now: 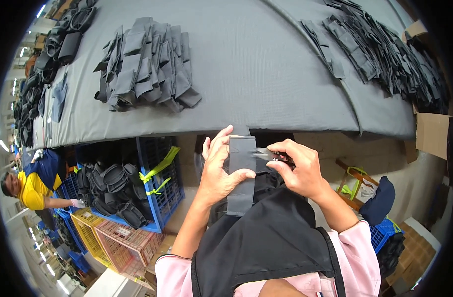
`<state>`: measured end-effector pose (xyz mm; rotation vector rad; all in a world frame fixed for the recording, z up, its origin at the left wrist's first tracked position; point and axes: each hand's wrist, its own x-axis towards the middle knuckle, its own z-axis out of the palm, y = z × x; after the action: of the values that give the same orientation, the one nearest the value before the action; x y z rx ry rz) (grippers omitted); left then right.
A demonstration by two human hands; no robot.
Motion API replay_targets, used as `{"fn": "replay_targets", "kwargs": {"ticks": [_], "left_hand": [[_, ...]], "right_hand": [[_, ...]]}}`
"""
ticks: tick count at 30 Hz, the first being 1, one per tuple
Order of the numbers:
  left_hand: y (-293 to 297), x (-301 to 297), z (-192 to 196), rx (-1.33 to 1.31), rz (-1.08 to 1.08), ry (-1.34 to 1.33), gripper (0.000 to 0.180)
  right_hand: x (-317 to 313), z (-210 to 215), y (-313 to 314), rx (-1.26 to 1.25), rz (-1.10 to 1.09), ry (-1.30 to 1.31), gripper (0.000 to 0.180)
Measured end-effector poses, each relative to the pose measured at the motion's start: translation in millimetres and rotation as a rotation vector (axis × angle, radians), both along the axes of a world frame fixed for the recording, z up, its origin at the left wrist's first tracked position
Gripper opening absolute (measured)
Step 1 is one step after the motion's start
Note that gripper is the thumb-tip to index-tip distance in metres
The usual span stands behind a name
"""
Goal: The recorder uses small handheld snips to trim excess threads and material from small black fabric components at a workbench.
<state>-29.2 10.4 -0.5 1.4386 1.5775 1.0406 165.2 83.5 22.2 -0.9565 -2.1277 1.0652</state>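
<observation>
My left hand [217, 171] grips a flat grey fabric strip [243, 153], with the thumb laid across its front and the other fingers behind. The strip hangs upright in front of my black apron [266, 242], just below the table's near edge. In my right hand [300, 168] is a small pair of thread snips [262, 154], pinched between thumb and fingers. Their pale blades point left at the strip's right edge; I cannot tell whether they touch it. The snips' handle is mostly hidden by the fingers.
A grey-covered table [246, 64] bears a pile of grey fabric strips [147, 64] and a larger pile [375, 54] at right. Below left, a blue crate [155, 198] holds black padded pieces [115, 183]. A co-worker in yellow [38, 188] stands far left. A cardboard box [431, 133] is right.
</observation>
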Motion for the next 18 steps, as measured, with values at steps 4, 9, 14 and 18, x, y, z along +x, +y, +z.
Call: {"fn": "replay_targets", "kwargs": {"ticks": [4, 9, 14, 18], "left_hand": [[-3, 0, 2, 0.007, -0.041, 0.091, 0.068], [-2, 3, 7, -0.003, -0.040, 0.060, 0.069], [-4, 2, 1, -0.019, -0.068, 0.037, 0.067], [-3, 3, -1, -0.054, 0.005, -0.131, 0.051]], "right_hand": [[-6, 8, 0, -0.091, 0.069, -0.035, 0.023], [-9, 6, 1, 0.020, 0.084, -0.063, 0.024], [-9, -4, -2, 0.124, 0.069, -0.020, 0.025], [-7, -4, -8, -0.022, -0.055, 0.116, 0.022]]}}
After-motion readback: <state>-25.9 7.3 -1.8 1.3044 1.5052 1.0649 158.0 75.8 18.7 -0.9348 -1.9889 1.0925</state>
